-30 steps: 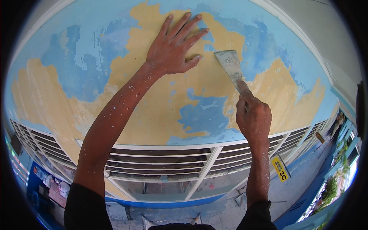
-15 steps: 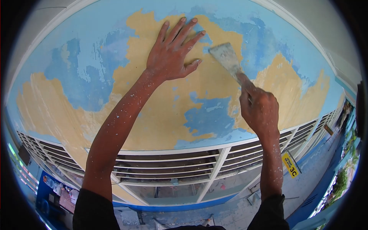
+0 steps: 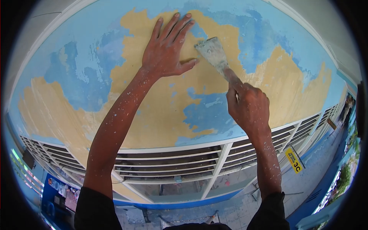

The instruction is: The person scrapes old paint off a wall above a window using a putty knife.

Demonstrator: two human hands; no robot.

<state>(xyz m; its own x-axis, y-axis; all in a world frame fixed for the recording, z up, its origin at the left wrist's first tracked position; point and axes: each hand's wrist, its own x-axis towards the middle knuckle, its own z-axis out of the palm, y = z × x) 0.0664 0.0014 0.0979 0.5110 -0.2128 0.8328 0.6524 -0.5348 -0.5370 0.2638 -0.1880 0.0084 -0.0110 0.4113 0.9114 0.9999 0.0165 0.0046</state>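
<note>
Ahead of me is a wall with patchy paint: light and darker blue over a bare tan layer (image 3: 153,115). My left hand (image 3: 165,51) lies flat on the tan area, fingers stretched upward and thumb out to the right. My right hand (image 3: 249,107) is wrapped round the handle of a paint scraper (image 3: 214,53). Its wide, paint-smeared blade points up and left, on or close to the wall at a small blue remnant right of my left fingers. A larger blue patch (image 3: 209,113) remains lower down. Paint flecks dot both forearms.
Below the painted wall runs a white-framed louvred window (image 3: 168,161). A yellow sign (image 3: 294,160) marked 3C juts out at the right. Far below lies a tiled floor (image 3: 241,212), with part of a white frame close beneath me. Plants (image 3: 345,172) show at the far right.
The scraper and my right hand have shifted left, toward my left hand. Blue bits beside the blade have shrunk. My left hand stays flat, its fingers slightly closer together.
</note>
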